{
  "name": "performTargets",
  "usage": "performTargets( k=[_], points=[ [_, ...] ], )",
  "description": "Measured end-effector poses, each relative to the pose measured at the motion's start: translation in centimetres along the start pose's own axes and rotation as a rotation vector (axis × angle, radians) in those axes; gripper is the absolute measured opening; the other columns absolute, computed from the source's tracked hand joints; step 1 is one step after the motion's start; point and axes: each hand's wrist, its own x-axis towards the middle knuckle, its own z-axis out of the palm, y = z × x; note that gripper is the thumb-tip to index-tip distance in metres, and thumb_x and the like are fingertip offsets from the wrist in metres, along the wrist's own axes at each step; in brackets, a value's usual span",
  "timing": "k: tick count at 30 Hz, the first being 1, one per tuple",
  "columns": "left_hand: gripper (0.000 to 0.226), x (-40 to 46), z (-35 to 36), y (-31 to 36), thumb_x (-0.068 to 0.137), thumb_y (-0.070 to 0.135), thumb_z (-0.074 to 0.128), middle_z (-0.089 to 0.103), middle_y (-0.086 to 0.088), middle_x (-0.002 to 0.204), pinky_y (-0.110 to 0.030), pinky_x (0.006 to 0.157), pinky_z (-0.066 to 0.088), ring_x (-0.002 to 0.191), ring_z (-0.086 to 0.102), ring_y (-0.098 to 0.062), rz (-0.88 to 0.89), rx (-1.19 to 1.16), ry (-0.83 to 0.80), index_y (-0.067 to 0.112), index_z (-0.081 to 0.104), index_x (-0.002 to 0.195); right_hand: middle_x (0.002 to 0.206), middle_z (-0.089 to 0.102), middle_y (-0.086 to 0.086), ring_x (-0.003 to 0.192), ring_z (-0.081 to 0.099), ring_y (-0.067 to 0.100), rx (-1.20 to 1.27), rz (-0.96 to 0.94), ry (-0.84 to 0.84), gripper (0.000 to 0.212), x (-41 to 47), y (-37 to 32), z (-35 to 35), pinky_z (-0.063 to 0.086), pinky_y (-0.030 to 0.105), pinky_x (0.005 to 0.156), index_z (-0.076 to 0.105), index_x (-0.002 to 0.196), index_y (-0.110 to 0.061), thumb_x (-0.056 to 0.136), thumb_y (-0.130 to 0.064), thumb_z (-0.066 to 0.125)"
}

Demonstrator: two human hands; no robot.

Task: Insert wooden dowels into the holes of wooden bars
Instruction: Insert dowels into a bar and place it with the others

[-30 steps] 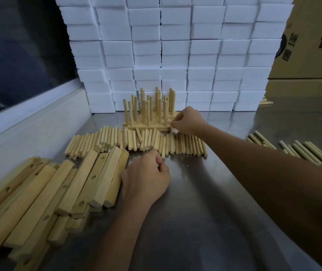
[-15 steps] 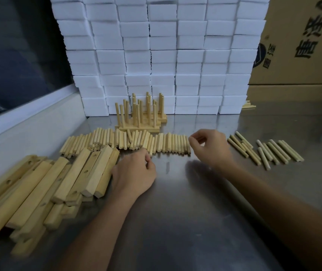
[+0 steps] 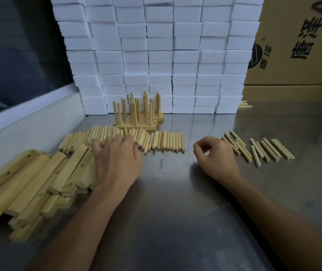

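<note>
1. Reaching into the long row of short pale wooden dowels point(image 3: 162, 140) lying side by side on the grey metal table point(image 3: 175, 212), the left hand point(image 3: 117, 161) could easily roll several of them out of line, since they are round and loose; its outline is blurred, so I judge it is in motion.
2. A second risk is at the left: the heap of pale wooden bars with drilled holes point(image 3: 29, 184) is stacked untidily, and a knock from the left wrist could make it slide.
3. The finished bars with upright dowels point(image 3: 136, 114) stand at the far side, just beyond the row; a careless reach could tip them.
4. The left fingers are spread and lie over the row's middle; whether they grip a dowel I cannot tell.
5. The right hand point(image 3: 215, 155) hovers between the row and a smaller scatter of pale dowels point(image 3: 260, 149) at the right, fingers loosely curled, thumb and forefinger apart, holding nothing; its knuckles are just beside that scatter.
</note>
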Motion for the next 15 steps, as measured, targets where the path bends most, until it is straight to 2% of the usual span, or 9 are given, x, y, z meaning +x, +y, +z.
performTargets(
  k=[2, 6, 11, 15],
  points=[
    [0.024, 0.2, -0.4, -0.7, 0.090, 0.033, 0.056, 0.061, -0.005, 0.099, -0.044, 0.085, 0.031, 0.091, 0.052, -0.023, -0.129, 0.141, -0.032, 0.015, 0.064, 0.103, 0.082, 0.069, -0.006, 0.077, 0.062, 0.004, 0.019, 0.020, 0.007, 0.011, 0.0, 0.1, -0.1, 0.050, 0.019, 0.071, 0.073, 0.093, -0.016, 0.091, -0.021, 0.063],
    [0.039, 0.2, -0.5, -1.7, 0.087, 0.039, 0.058, 0.056, -0.012, 0.122, -0.049, 0.096, 0.033, 0.115, 0.047, -0.029, -0.326, 0.279, -0.261, 0.013, 0.059, 0.117, 0.081, 0.068, -0.008, 0.076, 0.061, 0.001, 0.032, 0.052, -0.003, 0.011, -0.1, 0.1, -0.2, 0.046, 0.014, 0.069, 0.073, 0.093, -0.017, 0.091, -0.022, 0.063],
    [0.025, 0.4, -0.5, -1.5, 0.087, 0.021, 0.058, 0.058, -0.011, 0.117, -0.045, 0.091, 0.037, 0.112, 0.049, -0.029, -0.308, 0.285, -0.274, 0.015, 0.060, 0.111, 0.081, 0.067, -0.010, 0.076, 0.061, 0.001, 0.040, 0.079, -0.019, 0.008, 0.0, 0.2, -0.2, 0.047, 0.014, 0.068, 0.071, 0.091, -0.020, 0.091, -0.023, 0.063],
    [0.025, 0.3, -0.6, -1.2, 0.086, 0.017, 0.059, 0.058, -0.013, 0.116, -0.043, 0.090, 0.037, 0.110, 0.049, -0.031, -0.279, 0.293, -0.270, 0.012, 0.059, 0.110, 0.081, 0.067, -0.010, 0.076, 0.061, 0.001, 0.035, 0.087, -0.024, 0.008, -0.2, 0.1, -0.1, 0.046, 0.014, 0.068, 0.070, 0.091, -0.021, 0.091, -0.023, 0.063]
  ],
)
